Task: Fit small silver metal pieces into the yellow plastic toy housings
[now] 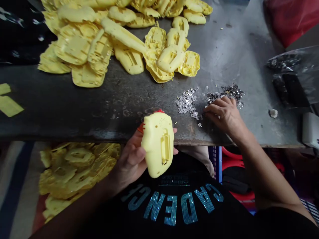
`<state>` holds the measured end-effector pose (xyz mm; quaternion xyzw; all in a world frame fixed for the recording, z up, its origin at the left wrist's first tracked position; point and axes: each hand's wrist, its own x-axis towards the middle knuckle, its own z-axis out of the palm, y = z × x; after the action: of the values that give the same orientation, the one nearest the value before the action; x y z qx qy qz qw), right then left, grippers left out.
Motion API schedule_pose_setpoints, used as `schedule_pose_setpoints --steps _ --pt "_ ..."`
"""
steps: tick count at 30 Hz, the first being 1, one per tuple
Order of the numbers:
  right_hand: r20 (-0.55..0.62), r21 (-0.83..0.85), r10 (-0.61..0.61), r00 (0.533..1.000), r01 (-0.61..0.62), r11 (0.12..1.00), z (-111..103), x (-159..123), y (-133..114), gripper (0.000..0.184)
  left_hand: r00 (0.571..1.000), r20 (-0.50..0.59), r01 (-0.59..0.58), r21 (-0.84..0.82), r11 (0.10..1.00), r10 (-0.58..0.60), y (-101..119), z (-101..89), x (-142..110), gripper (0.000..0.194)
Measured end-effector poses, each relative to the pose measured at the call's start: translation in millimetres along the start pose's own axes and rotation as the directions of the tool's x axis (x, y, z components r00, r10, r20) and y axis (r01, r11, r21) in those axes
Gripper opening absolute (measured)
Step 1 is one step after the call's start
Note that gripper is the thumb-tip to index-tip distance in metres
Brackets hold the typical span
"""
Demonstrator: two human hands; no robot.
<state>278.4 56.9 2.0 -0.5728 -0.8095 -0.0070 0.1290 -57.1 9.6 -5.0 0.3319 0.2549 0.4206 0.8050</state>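
Observation:
My left hand (133, 156) is wrapped round a yellow plastic toy casing (153, 146), held up at the table's front edge. Its back faces me, with a long battery slot, a patch of small holes and a bit of red at the top. My right hand (224, 114) reaches down onto a pile of dark metal contact pieces (233, 91), fingers bent together at its near side. What the fingertips pinch, if anything, is hidden. Left of that hand lies a heap of shiny silver metal contact pieces (186, 101).
Many yellow casing halves (82, 46) are piled across the back of the dark metal table (99, 109). More yellow parts (79, 169) fill a spot below the table at left. Clear plastic bags (296, 69) lie at right, near a red bag (294, 20) and a small white lump (273, 113).

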Motion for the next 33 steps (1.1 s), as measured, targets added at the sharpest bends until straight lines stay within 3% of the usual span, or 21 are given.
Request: schedule_pose_setpoints --steps 4,10,14,19,24,27,31,33 --pt "0.009 0.020 0.096 0.995 -0.096 0.995 -4.0 -6.2 -12.2 0.014 0.996 0.015 0.084 -0.018 0.996 -0.083 -1.0 8.9 0.2 0.060" --pt "0.122 0.278 0.212 0.970 -0.239 0.930 -18.3 -59.8 -12.8 0.008 0.988 0.015 0.155 -0.010 0.988 -0.155 -5.6 21.1 4.9 0.068" --pt "0.025 0.231 0.309 0.951 -0.306 0.924 -9.4 -80.4 -7.3 0.007 0.977 0.055 0.208 0.004 0.978 -0.208 -12.9 23.5 6.3 0.068" --pt "-0.144 0.194 0.287 0.947 -0.258 0.946 -5.4 -94.8 -7.8 0.008 0.969 0.104 0.224 -0.006 0.974 -0.223 -18.2 21.7 5.2 0.073" --pt "-0.124 0.182 0.140 0.982 -0.116 0.976 -1.2 -89.0 -11.6 0.018 0.956 0.147 0.264 -0.060 0.963 -0.253 -19.6 22.9 7.2 0.065" --pt "-0.099 0.195 0.127 0.987 -0.106 0.975 0.9 -82.5 -10.4 0.016 0.952 0.162 0.277 -0.083 0.957 -0.261 -19.1 23.6 8.5 0.065" --pt "-0.127 0.326 0.137 0.982 -0.089 0.941 -12.3 -81.7 -22.3 0.004 0.924 0.168 0.369 -0.150 0.917 -0.344 -19.1 26.0 11.0 0.061" --pt "-0.161 0.458 0.131 0.978 -0.044 0.888 -24.2 -80.9 -35.8 0.010 0.909 0.156 0.411 -0.185 0.892 -0.387 -19.6 28.6 12.6 0.061"
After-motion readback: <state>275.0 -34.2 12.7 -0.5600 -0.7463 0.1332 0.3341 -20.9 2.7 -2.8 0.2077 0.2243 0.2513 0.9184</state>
